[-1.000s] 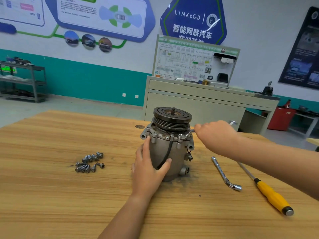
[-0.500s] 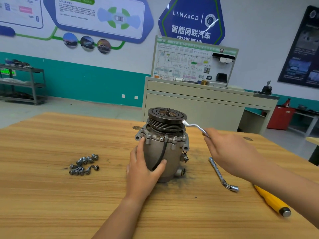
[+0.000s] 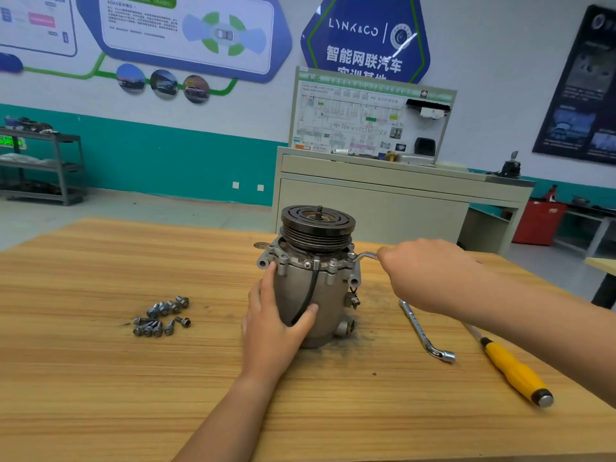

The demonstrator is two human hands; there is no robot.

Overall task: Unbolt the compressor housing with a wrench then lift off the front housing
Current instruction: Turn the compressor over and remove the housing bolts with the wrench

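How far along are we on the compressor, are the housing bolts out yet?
Done: a pile of loose bolts lies on the table left of the compressor. In hand: the left hand grips the compressor while the right hand holds an L-shaped wrench set at the flange's right side. Left: bolt heads show along the flange, and the front housing with its pulley has not been lifted off.

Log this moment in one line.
left hand holds grey metal compressor | right hand grips bent steel wrench at its flange
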